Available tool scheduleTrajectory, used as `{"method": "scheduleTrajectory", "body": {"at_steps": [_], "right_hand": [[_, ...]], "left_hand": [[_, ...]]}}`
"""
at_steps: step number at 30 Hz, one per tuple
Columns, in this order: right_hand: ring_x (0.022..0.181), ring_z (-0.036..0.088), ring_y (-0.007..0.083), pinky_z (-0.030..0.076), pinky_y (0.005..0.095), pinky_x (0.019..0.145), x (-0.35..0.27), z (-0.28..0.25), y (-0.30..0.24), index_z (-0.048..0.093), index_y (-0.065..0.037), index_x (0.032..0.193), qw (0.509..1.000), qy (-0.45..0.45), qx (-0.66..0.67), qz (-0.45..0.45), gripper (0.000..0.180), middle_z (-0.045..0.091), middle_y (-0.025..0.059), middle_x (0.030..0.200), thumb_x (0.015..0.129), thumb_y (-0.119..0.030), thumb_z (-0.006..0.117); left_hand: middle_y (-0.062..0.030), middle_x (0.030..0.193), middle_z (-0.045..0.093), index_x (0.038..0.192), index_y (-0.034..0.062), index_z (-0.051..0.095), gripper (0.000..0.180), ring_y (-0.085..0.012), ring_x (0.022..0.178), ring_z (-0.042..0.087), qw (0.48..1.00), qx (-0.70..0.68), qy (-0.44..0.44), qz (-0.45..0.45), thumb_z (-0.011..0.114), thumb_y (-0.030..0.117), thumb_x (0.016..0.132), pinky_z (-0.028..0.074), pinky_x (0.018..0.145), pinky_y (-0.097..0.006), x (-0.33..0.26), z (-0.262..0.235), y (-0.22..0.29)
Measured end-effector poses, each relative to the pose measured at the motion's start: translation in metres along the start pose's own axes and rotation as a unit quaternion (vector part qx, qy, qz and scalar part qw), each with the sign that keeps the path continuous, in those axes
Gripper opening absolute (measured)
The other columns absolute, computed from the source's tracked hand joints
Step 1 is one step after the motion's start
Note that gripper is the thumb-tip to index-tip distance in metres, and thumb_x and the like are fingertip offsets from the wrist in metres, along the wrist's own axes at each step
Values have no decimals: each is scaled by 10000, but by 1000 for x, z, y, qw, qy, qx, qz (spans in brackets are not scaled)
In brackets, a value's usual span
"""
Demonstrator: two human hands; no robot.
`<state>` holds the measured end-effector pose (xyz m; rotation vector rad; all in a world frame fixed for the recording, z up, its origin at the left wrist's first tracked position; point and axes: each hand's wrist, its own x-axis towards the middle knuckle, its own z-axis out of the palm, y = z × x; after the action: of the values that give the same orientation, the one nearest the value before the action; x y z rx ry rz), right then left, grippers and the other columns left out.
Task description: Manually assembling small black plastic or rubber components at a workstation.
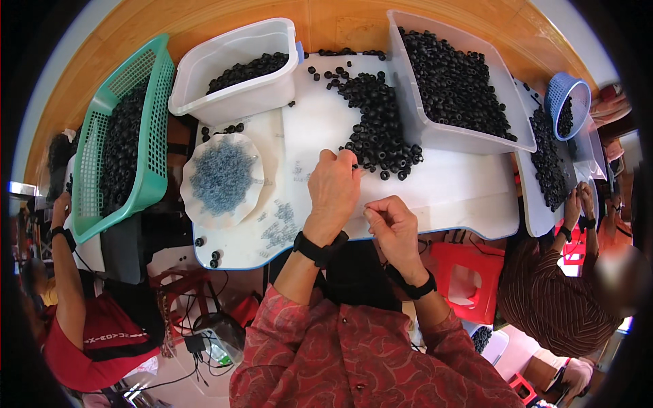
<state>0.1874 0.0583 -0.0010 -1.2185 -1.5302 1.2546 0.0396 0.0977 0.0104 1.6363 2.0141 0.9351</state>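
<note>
My left hand (335,182) is closed at the near edge of a heap of small black ring-shaped pieces (375,122) on the white table top. A small black piece (355,166) shows at its fingertips. Lower and to the right, over the table's front edge, my right hand (394,228) holds thumb and forefinger pinched together; anything between them is too small to make out. Left of my hands, a white scalloped dish (253,197) holds a mound of tiny clear bluish pieces (223,175). More clear pieces (280,224) lie scattered on the table beside it.
A green basket (158,149), a white tub (231,105) and a large clear bin (469,136) hold black pieces along the back. A blue basket (554,102) stands far right. Other people's hands (62,207) work at both sides. A red stool (469,258) stands below.
</note>
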Motion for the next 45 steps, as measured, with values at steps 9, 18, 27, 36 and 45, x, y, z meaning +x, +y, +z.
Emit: {"method": "scheduleTrajectory", "body": {"at_steps": [9, 18, 27, 36, 45], "right_hand": [[628, 584, 98, 477, 236, 565, -4, 1, 4, 627, 20, 900, 1000, 8, 1, 8, 44, 590, 56, 857, 877, -7, 654], [608, 552, 43, 459, 193, 549, -6, 6, 12, 614, -10, 938, 998, 22, -18, -53, 58, 592, -8, 744, 913, -53, 643], [673, 562, 66, 458, 210, 596, -22, 16, -20, 628, 15, 943, 999, -30, 38, -1, 71, 576, 19, 848, 889, -14, 664], [705, 582, 78, 479, 211, 615, -25, 27, -41, 636, 10, 949, 996, -56, 50, -39, 64, 576, 33, 877, 890, 3, 658], [729, 621, 110, 504, 234, 630, -23, 32, -38, 644, 15, 928, 995, -74, 26, -63, 48, 603, 64, 882, 883, 14, 659]], "left_hand": [[-188, 902, 571, 976, -16, 608, 197, -353, 766, 619, 998, -10, 31, 49, 679, 63, 810, 520, 677, -424, -14, -7, -6], [-127, 1006, 686, 1071, -40, 649, 175, -168, 781, 687, 780, -602, -67, -156, 639, -6, 900, 587, 717, -285, -64, -38, -25], [-115, 1012, 670, 1136, -30, 633, 213, -156, 837, 674, 627, -750, -56, -205, 606, 56, 944, 598, 749, -294, -94, -33, -46], [-97, 957, 669, 1150, -35, 635, 229, -135, 786, 658, 622, -756, -75, -188, 590, 84, 959, 583, 691, -270, -99, -38, -48], [-77, 908, 672, 1148, -29, 639, 226, -130, 769, 653, 641, -739, -73, -192, 595, 83, 956, 581, 690, -268, -102, -39, -47]]}}
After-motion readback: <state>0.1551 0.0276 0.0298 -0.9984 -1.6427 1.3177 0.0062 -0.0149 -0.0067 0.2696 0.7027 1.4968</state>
